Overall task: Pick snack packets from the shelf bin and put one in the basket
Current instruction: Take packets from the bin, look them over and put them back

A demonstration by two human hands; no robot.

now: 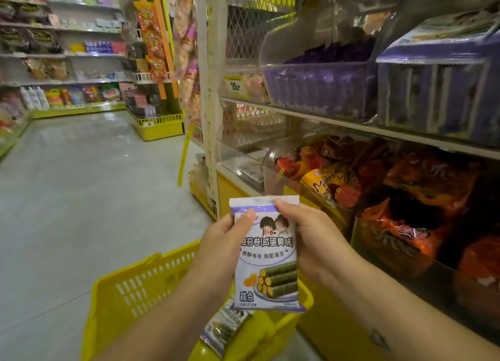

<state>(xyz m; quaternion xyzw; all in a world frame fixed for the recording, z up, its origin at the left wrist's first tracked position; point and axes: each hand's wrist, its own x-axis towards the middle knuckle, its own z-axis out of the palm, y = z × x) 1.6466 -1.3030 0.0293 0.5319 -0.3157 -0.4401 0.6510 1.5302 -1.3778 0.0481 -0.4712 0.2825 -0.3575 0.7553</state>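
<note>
The left grip (226, 233) and right grip (311, 241) pinch the upper sides of an upright snack packet (267, 255), thumbs on its front, forearms reaching forward. Just below is the basket (135, 278) with a second packet (224, 329) inside; the shelf bin (319, 90) stands above right.

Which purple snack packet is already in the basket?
The lower packet, lying in the yellow basket; the upper packet is held by the left hand and right hand.

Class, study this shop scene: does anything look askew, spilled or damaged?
Nothing looks spilled or damaged. Only the orange packets stand out: they lie jumbled at all angles, while the purple packets on the shelf above stand in neat rows.
</note>
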